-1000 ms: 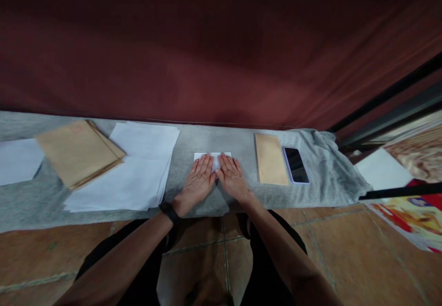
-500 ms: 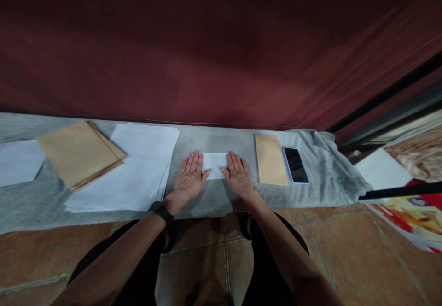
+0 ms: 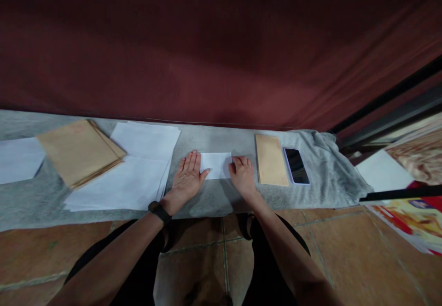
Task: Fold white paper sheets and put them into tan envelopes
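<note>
A folded sheet of white paper (image 3: 216,165) lies flat on the grey cloth between my two hands. My left hand (image 3: 188,174) rests flat across its left end, fingers stretched out and thumb pointing at the paper. At the right end, my right hand (image 3: 242,174) has its fingers curled in and its thumb against the edge, closed on the paper. The fingertips of that hand are partly hidden under it. To its right is a brown envelope (image 3: 271,160).
A phone (image 3: 297,166) lies right of the envelope. On the left are a stack of white sheets (image 3: 138,177), several brown envelopes (image 3: 78,151) and more white paper (image 3: 19,159). Grey cloth (image 3: 214,135) covers the narrow surface, with a dark red backing (image 3: 214,80) behind.
My right hand has gone from lying flat to curled fingers and has shifted slightly right to the paper's edge, uncovering more of it. My left hand stays flat, a little further left.
</note>
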A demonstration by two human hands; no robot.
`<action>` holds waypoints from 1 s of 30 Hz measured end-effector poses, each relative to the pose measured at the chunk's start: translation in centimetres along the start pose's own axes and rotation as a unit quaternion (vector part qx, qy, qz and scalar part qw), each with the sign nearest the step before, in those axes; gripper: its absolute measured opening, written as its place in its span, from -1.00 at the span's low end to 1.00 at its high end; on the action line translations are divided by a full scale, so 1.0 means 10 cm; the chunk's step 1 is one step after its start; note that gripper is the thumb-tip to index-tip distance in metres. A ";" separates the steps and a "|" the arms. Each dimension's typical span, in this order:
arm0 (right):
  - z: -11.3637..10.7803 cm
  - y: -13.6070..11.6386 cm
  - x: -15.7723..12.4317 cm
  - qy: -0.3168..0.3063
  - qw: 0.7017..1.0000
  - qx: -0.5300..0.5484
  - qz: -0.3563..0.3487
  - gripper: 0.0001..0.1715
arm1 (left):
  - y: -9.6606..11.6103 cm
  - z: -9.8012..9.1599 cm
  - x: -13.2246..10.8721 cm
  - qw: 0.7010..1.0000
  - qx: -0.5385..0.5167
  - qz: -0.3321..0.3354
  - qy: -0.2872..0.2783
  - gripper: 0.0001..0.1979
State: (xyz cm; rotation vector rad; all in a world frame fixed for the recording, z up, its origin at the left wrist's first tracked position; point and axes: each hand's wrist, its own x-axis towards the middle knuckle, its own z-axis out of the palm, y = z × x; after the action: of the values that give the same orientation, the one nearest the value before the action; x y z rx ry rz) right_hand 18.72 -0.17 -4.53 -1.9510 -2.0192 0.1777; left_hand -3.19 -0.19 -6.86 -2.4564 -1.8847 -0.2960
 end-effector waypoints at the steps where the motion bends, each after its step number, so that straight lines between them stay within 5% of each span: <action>1: -0.01 -0.02 0.01 0.000 1.000 0.006 0.008 -0.60 | 0.00 0.00 0.00 1.000 0.001 0.000 0.001 -0.26; 11: -0.04 -0.06 0.14 -0.071 0.984 0.096 0.128 -0.71 | 0.00 0.00 0.01 1.000 0.015 0.004 -0.002 -0.26; 21: -0.05 0.05 0.19 -0.083 0.970 0.189 0.127 -0.74 | 0.00 0.00 0.01 1.000 -0.002 -0.004 -0.008 -0.25; 30: -0.13 -0.01 0.20 -0.137 0.976 0.121 0.117 -0.76 | 0.01 -0.03 -0.01 1.000 -0.017 0.012 0.022 -0.27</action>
State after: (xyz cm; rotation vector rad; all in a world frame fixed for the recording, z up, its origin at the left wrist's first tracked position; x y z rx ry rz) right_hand 18.98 1.61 -3.03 -2.0900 -1.8113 0.7501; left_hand -3.17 -0.31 -6.60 -2.4696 -1.8481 -0.3805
